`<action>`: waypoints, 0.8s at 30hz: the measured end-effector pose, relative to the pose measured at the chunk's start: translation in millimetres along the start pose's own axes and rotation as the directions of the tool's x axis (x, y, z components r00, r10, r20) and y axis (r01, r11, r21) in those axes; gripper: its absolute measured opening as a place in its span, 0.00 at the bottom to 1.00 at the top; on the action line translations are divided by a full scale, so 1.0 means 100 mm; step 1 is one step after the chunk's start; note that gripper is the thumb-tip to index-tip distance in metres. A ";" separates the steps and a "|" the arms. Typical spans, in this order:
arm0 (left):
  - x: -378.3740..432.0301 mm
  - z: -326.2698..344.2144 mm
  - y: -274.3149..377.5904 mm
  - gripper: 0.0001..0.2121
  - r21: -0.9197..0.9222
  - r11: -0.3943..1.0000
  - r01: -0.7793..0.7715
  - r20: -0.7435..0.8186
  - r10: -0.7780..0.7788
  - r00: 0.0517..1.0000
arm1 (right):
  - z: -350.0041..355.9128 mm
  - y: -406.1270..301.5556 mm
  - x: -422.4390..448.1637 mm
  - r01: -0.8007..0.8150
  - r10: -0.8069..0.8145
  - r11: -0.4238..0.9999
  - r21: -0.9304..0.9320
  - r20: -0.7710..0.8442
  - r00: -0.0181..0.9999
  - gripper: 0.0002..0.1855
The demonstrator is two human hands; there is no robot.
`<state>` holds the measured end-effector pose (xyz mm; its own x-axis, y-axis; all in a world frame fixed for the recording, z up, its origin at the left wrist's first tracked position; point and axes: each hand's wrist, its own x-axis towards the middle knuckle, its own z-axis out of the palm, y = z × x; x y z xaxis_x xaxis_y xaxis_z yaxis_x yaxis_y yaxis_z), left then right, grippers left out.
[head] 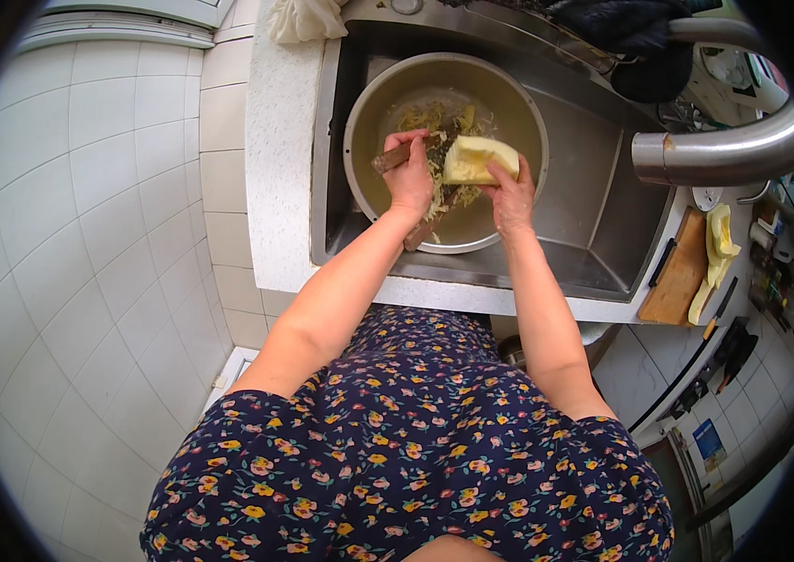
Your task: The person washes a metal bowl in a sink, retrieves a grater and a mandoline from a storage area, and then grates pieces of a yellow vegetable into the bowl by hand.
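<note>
My left hand (412, 179) grips a wooden-framed grater (390, 160), which slants down inside a large round metal basin (537, 119). Its lower wooden end pokes out below my left wrist, near the basin's front rim. In my right hand (511, 202) is a thick, pale yellow piece of squash or gourd (485, 151), hollowed on its upper side. The piece lies against or just over the grater; contact is hidden beneath it. Pale shreds (425, 116) cling around the grater and lie in the basin, which seems to hold some liquid.
The basin stands at the left of a steel sink (586, 183). A thick faucet (706, 158) reaches over the sink from the right. Beyond lie a wooden cutting board (674, 270), more pale yellow pieces (718, 242) and a black-handled knife (662, 262). A cloth (307, 17) hangs at the back left.
</note>
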<state>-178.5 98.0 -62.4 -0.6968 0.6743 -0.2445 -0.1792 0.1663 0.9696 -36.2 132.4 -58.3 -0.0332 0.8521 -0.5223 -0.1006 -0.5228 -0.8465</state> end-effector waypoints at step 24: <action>-0.08 0.12 0.03 0.02 -0.036 0.999 0.032 -0.125 -0.036 0.991 | 0.31 -0.07 -0.54 0.459 -0.539 0.494 -0.739 0.154 0.828 0.18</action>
<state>-165.2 102.1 -57.2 -0.7712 0.5726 -0.2782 -0.2266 0.1616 0.9605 -64.9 90.4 -20.7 -0.1263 0.9912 0.0395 0.6698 0.1146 -0.7337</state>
